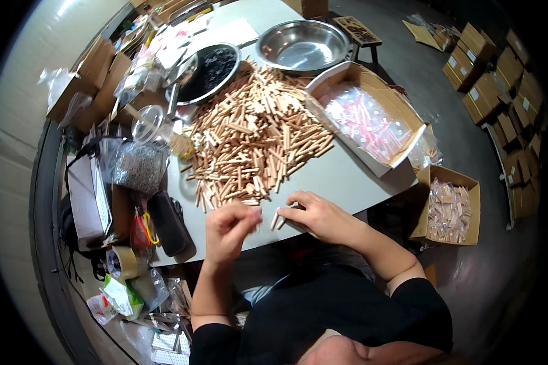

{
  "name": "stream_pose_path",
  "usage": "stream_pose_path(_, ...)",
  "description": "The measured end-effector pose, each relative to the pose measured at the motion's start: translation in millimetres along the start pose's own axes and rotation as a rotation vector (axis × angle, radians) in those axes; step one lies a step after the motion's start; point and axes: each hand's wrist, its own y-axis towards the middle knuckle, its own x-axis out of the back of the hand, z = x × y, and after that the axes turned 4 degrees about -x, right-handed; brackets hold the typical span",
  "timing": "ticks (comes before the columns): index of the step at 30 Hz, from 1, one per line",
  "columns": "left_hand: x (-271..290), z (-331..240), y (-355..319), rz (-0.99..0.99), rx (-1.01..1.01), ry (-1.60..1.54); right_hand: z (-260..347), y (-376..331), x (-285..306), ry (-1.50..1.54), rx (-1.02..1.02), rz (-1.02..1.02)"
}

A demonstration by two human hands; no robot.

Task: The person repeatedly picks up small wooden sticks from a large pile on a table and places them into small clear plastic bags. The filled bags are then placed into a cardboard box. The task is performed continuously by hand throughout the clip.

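A big heap of short wooden sticks [256,131] covers the middle of the pale table [356,173]. At the near edge of the heap, my left hand [228,230] is raised with its fingers curled together and slightly blurred. Whatever sits in its fingertips, if anything, is too small to make out. To its right, my right hand [323,218] reaches in with thumb and fingertips closed at a pair of loose wooden sticks [276,220] near the table's front edge. The exact contact between those fingers and the sticks is partly hidden.
Behind the heap stand a basin of black items [216,70] and a shiny steel basin [301,45]. An open carton of plastic bags [332,76] lies right; a lower box [476,213] holds bagged sticks. At left are a black case [167,225], scissors [146,228] and a tape roll [126,263].
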Motion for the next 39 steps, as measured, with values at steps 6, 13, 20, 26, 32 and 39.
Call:
stream_pose_path(6,30,35,-85,-0.102,0.193,-0.422,-11,21,-19,-0.084,-0.043,0.150)
stream_pose_path(13,29,55,-120,0.042,0.356,-0.539,-33,34,19,-0.297,-0.138,-0.172)
stream_pose_path(20,-3,71,-98,0.220,0.482,-0.578,-37,41,21,-0.232,-0.084,0.053)
stream_pose_path(26,-34,100,-96,0.450,0.547,-0.596,-29,55,14,-0.249,-0.012,0.144)
stream_pose_path(32,-44,123,-95,0.471,0.582,-0.634,-29,56,6,-0.220,0.004,0.109)
stream_pose_path(39,-47,114,-86,0.497,0.576,-0.532,-30,49,8,-0.103,-0.059,0.127)
